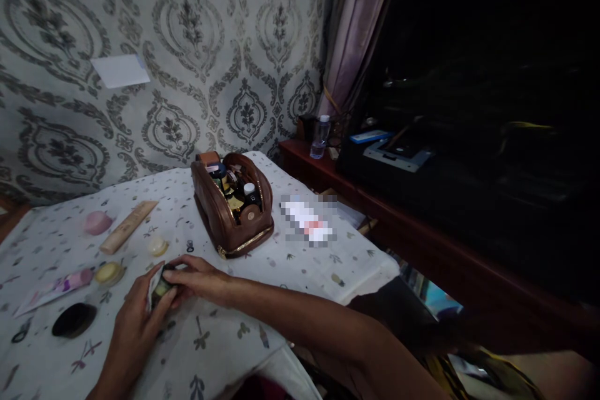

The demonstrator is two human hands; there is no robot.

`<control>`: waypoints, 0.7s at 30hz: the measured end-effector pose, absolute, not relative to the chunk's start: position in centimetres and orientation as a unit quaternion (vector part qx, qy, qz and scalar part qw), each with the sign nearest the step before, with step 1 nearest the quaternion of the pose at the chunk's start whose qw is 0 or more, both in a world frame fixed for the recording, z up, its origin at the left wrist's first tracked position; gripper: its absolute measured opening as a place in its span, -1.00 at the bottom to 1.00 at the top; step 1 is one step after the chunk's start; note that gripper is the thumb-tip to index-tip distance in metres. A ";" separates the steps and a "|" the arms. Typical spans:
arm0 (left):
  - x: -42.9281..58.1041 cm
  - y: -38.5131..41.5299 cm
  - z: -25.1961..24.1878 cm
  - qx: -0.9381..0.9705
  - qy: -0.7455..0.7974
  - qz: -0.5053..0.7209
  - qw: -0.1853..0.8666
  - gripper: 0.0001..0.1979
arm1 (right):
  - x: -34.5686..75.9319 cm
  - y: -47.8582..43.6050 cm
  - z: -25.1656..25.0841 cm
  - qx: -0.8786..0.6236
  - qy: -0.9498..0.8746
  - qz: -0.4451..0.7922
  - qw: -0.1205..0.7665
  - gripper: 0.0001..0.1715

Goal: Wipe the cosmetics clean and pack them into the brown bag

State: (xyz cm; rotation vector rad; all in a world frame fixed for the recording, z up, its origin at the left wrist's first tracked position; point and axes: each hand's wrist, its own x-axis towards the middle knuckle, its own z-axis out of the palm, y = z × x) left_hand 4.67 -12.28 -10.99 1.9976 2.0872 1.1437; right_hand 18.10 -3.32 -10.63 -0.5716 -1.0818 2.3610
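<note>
Over the near part of the cloth-covered table, my left hand [137, 315] and my right hand [199, 281] meet around a small dark and greenish item with a whitish edge [162, 289]. Both hands are closed on it, and fingers cover much of it, so its kind cannot be made out. Left of my hands lie a yellow-topped small jar [109, 273], a round black lid or compact [74, 320] and a pink-and-white tube [56, 290]. Just beyond them are a small pale jar [157, 245], a beige tube [128, 227] and a pink rounded object [97, 222].
An unzipped brown toiletry bag [232, 234] full of bottles and cosmetics stands beyond my right hand. The printed white tablecloth [290, 272] ends at the right, near a dark red cabinet [304, 165] bearing a water bottle [320, 137]. A patterned wall rises behind.
</note>
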 end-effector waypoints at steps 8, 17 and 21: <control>4.8 -12.4 -11.0 0.648 0.669 0.364 0.014 -0.54 | 18.1 -3.0 -10.9 -0.206 -0.407 0.865 0.210 -0.24; 5.1 -12.1 -10.9 0.653 0.662 0.367 -0.015 -0.34 | 18.2 -3.0 -10.9 -0.220 -0.388 0.862 0.241 -0.34; 4.8 -12.2 -11.2 0.650 0.667 0.364 -0.018 -0.38 | 18.3 -3.1 -10.8 -0.205 -0.386 0.871 0.226 -0.25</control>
